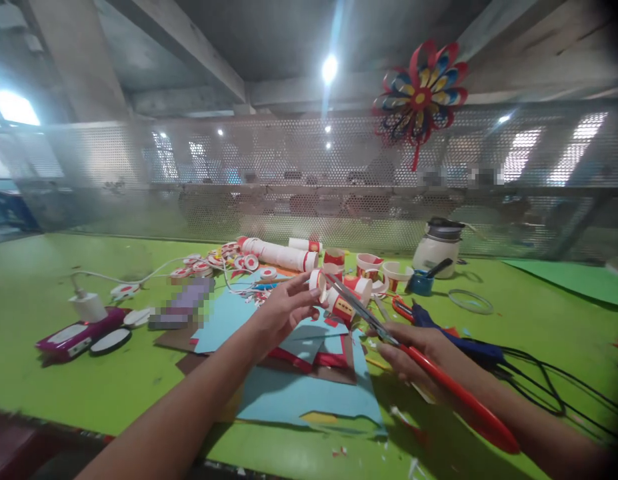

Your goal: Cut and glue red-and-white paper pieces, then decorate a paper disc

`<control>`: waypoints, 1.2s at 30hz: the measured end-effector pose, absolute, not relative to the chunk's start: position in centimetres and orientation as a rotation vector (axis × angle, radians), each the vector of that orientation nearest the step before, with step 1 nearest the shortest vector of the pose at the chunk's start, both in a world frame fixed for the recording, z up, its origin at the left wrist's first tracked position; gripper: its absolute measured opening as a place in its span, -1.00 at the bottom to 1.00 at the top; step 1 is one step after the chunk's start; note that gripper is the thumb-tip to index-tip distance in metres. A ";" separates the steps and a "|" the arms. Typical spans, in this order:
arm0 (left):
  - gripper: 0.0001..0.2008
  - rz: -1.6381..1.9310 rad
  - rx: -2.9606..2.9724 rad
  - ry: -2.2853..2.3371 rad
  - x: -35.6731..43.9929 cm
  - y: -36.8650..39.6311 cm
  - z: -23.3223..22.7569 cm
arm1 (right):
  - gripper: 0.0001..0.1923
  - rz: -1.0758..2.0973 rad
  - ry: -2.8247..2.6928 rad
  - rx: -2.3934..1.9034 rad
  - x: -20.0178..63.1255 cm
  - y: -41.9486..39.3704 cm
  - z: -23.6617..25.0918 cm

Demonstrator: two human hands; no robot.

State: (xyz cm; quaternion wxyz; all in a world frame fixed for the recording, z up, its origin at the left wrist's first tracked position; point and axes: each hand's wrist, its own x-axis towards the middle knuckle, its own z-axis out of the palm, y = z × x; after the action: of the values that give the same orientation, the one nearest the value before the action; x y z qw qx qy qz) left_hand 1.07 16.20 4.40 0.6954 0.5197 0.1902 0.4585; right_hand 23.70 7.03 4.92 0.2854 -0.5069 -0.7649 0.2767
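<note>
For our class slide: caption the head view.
Left hand holds a paper cup while right hand cuts it with red-handled scissors.

Both forearms bare to the frame edge; no sleeves, watch or rings visible on left hand [280, 308] or right hand [413, 347].

The scene is viewed from a single head-worn camera, aimed forward and slightly down. The desk [63, 393] is seen close up, with a mesh screen [299, 180] behind.

Green table [63, 373]: blue paper sheets [309, 393], paper cups [369, 265], kettle [437, 248], glue gun [453, 333].
</note>
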 end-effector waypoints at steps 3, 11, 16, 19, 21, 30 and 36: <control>-0.72 0.993 1.176 0.379 0.6 16.7 4.6 | -0.60 0.737 -2.041 -1.324 24.0 7.6 4.5; -0.63 1.018 1.141 0.410 1.0 17.4 3.8 | -0.59 0.800 -2.007 -1.212 24.3 6.2 3.7; -0.60 1.096 1.343 0.480 1.3 17.4 3.5 | -0.52 0.764 -1.938 -1.270 24.4 6.1 3.2; -0.54 1.279 1.709 0.735 1.5 17.5 3.2 | -0.49 0.661 -1.873 -1.308 24.6 6.4 2.9; -0.51 1.435 2.042 0.922 1.5 17.5 3.0 | -0.50 0.522 -1.848 -1.378 24.8 6.7 2.9; -0.41 1.364 2.327 0.961 2.1 16.0 2.7 | -0.54 0.197 -1.826 -1.558 25.3 7.7 2.5; -0.53 1.590 1.867 0.927 1.8 17.1 3.0 | -0.56 0.213 -2.050 -1.568 26.0 7.7 2.4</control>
State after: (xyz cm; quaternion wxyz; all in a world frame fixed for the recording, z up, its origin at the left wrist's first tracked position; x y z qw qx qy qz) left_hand 1.77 17.09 2.95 0.2570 0.6883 0.3418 0.5859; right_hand 26.04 7.73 2.43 0.2723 -0.5825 -0.7618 0.0791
